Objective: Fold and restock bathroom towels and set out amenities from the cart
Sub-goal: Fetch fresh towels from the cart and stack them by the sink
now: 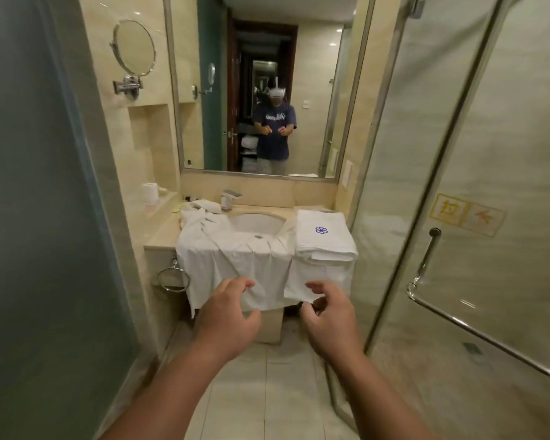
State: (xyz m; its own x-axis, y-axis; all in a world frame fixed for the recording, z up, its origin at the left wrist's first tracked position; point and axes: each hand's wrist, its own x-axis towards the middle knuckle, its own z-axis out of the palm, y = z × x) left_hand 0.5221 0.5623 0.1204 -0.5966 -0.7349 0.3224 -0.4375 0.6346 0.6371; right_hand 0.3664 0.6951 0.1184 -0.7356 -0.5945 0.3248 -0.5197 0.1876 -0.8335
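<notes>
Ahead of the fingertips (242, 283), a loose white cloth (235, 262) hangs over the front edge of the vanity counter (159, 239), hem about level with the fingers in view. Left hand (227, 312) and right hand (331, 315) both reach forward, fingers loosely curled, gripping nothing; contact with the hem: cannot tell.

Room to move is narrow. Frosted glass panel (29, 185) runs close outside the left fingers. Shower door (458, 138) with its chrome handle bar (426, 258) angles in close outside the right fingers. Open floor tile (267, 376) lies below and behind the hands. Towel ring (172, 279) sticks out from the cabinet side, left of the left fingers.

Folded towels (324, 236) are stacked on the counter up and right of the right fingers, overhanging its front edge. The top one carries a blue flower logo, no text. Yellow sticker (467, 214) on the shower door reads 拉 beside an arrow.

Counter is beige stone, sink basin (254, 222) centred beyond the cloth, faucet (229, 198) behind it. Toilet roll (150, 192) sits on a ledge far left. Wall mirror (267, 90) above, round swing mirror (134, 47) on the left wall.
</notes>
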